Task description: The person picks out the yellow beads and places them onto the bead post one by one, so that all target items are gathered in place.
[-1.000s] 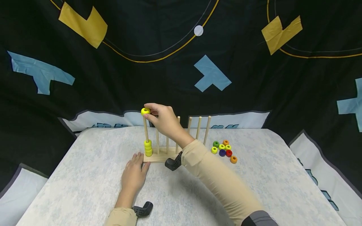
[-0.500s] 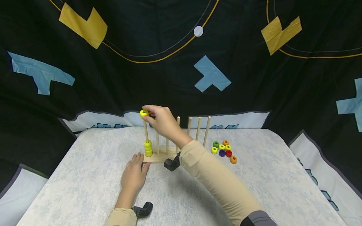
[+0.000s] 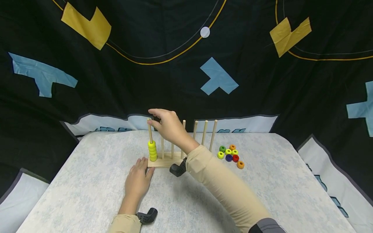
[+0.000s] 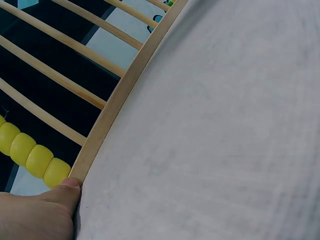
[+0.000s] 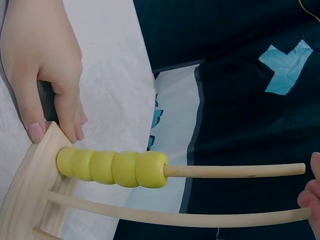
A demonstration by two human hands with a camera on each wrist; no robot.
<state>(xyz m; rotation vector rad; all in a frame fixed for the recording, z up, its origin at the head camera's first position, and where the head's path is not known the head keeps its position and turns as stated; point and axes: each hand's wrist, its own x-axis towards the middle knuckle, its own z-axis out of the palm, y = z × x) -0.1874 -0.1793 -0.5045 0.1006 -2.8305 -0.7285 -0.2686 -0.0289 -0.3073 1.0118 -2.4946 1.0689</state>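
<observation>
A wooden peg rack (image 3: 164, 161) stands upright on the table, several thin pegs rising from its base. Several yellow beads (image 3: 152, 151) are stacked at the bottom of its leftmost peg (image 5: 235, 170); the upper part of that peg is bare. My left hand (image 3: 137, 181) holds the left end of the base, thumb (image 4: 70, 184) at the front edge and fingers round the corner. Up at the top of the leftmost peg is my right hand (image 3: 169, 124), thumb and index finger parted with no bead between them. My right hand and forearm hide parts of the middle pegs.
Right of the rack lies a loose group of beads: green (image 3: 222, 149), orange (image 3: 240, 164), red (image 3: 235, 158), dark blue (image 3: 229, 157) and several yellow ones (image 3: 220, 155). A black curtain (image 3: 163, 87) with coloured patches hangs behind the table (image 3: 291, 181).
The yellow bead pinched by my right hand at the peg's top has been let go and has dropped onto the stack. My left hand stays in place.
</observation>
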